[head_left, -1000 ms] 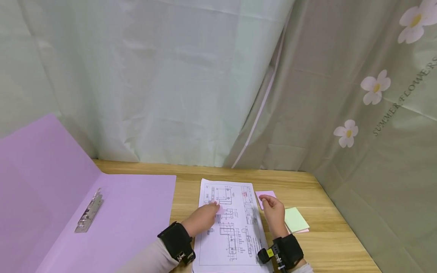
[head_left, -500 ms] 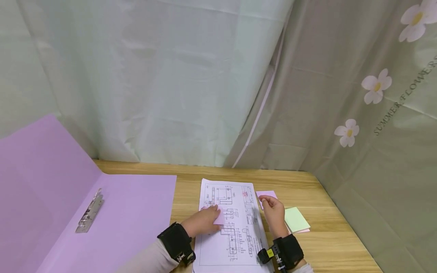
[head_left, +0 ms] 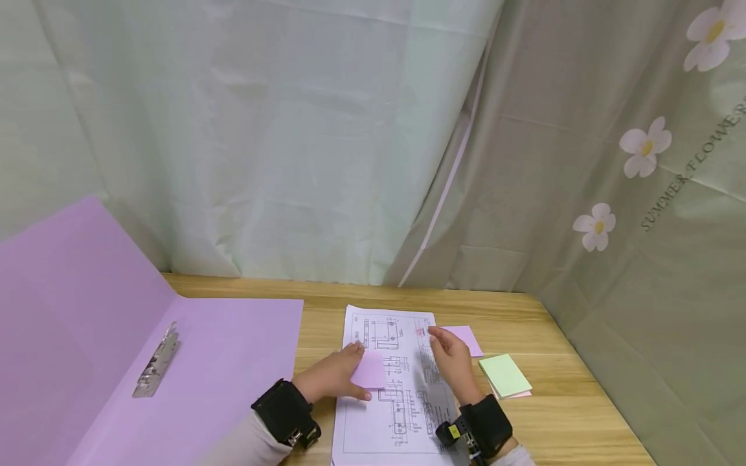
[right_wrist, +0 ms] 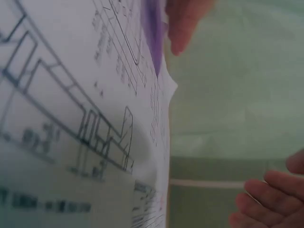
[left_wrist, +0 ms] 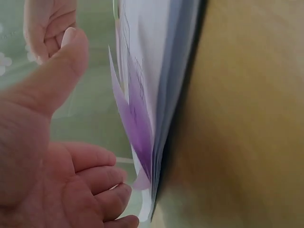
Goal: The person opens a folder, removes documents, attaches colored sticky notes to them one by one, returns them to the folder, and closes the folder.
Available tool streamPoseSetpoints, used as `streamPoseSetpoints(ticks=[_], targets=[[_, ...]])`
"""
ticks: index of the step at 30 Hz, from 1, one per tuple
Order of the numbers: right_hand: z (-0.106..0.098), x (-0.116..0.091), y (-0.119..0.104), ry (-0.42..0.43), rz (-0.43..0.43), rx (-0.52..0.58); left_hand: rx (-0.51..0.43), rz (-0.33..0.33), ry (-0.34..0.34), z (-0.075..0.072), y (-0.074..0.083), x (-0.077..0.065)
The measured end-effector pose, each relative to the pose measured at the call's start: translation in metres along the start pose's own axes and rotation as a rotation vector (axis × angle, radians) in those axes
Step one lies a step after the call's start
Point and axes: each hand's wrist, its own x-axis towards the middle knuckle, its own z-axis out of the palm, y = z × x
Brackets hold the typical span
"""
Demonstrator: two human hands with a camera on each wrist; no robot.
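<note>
A purple sticky note [head_left: 370, 371] lies on the left part of a stack of printed technical drawings [head_left: 355, 430]. In the left wrist view the note [left_wrist: 138, 124] has one side lifted off the top sheet. My left hand [head_left: 331, 375] is just left of it, thumb and fingers spread apart, holding nothing. Over the right edge of the stack hovers my right hand [head_left: 452, 362], its fingers loosely bent with nothing between them. Behind that hand lies a purple sticky-note pad [head_left: 466, 338].
On the left a purple folder [head_left: 245, 349] lies spread, its cover raised, with a metal clip [head_left: 158, 362] near the fold. A green sticky-note pad [head_left: 504, 375] sits right of the drawings on the wooden table [head_left: 571, 414]. Curtains [head_left: 315, 162] hang behind.
My left hand has let go of the sticky note and drawn back a little to the left, leaving it on the drawing. My right hand has shifted left, from the purple pad toward the stack.
</note>
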Motion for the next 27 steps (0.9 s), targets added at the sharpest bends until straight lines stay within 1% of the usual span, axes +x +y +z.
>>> streamPoseSetpoints(ticks=[5, 7, 9, 11, 13, 16, 18, 24, 27], targets=[[0.017, -0.002, -0.019, -0.299, -0.173, -0.22, 0.048, 0.023, 0.016, -0.004, 0.001, -0.006], [0.025, -0.003, -0.026, -0.404, -0.22, -0.3, 0.075, 0.042, 0.021, -0.004, 0.001, -0.007], [0.033, -0.004, -0.032, -0.491, -0.257, -0.37, 0.112, 0.062, 0.023, -0.003, 0.003, -0.007], [0.042, -0.004, -0.034, -0.557, -0.285, -0.426, 0.132, 0.098, 0.019, -0.002, 0.004, -0.008], [0.049, -0.005, -0.036, -0.605, -0.315, -0.467, 0.142, 0.121, 0.014, -0.001, 0.005, -0.007], [0.056, -0.005, -0.033, -0.649, -0.362, -0.495, 0.131, 0.15, 0.008, 0.0, 0.006, -0.007], [0.059, -0.004, -0.031, -0.674, -0.374, -0.513, 0.116, 0.148, 0.006, 0.002, 0.005, -0.006], [0.061, -0.003, -0.031, -0.755, -0.336, -0.538, 0.051, 0.114, -0.026, 0.005, -0.001, -0.003], [0.061, -0.003, -0.033, -0.774, -0.323, -0.55, 0.024, 0.097, -0.034, 0.005, -0.002, -0.003]])
